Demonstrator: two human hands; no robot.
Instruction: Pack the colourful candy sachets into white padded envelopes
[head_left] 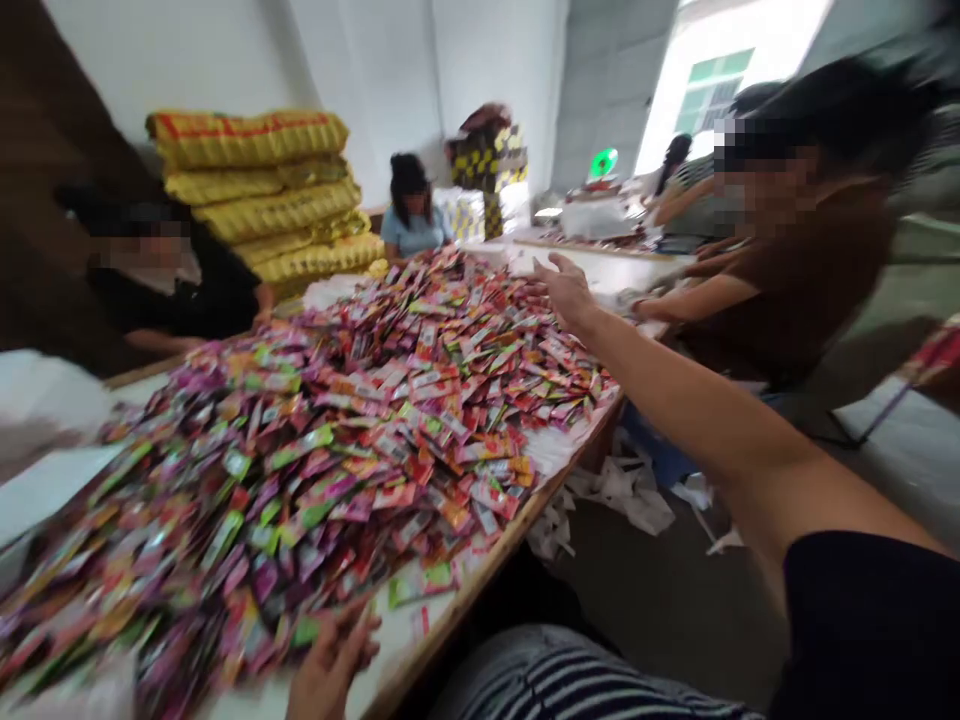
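A big heap of small shiny packets (390, 400), pink, purple, orange and green, spreads over a long table (442, 640). My right arm stretches far forward, and my right hand (570, 295) is over the heap's far right side, fingers extended and apart, with nothing visible in it. Low in the view, my left hand (334, 660) is at the near edge of the heap beside a green packet (305, 630). Its fingers are loosely bent and a little apart, slightly blurred, and I see nothing held in them. A few packets (424, 583) lie apart near the table edge.
Co-workers sit around: a person in black (172, 290) at left, one in light blue (415, 225) at the far end, one in brown (817, 270) at right. Yellow sacks (262, 200) are stacked behind. White scraps (630, 495) litter the floor beside the table.
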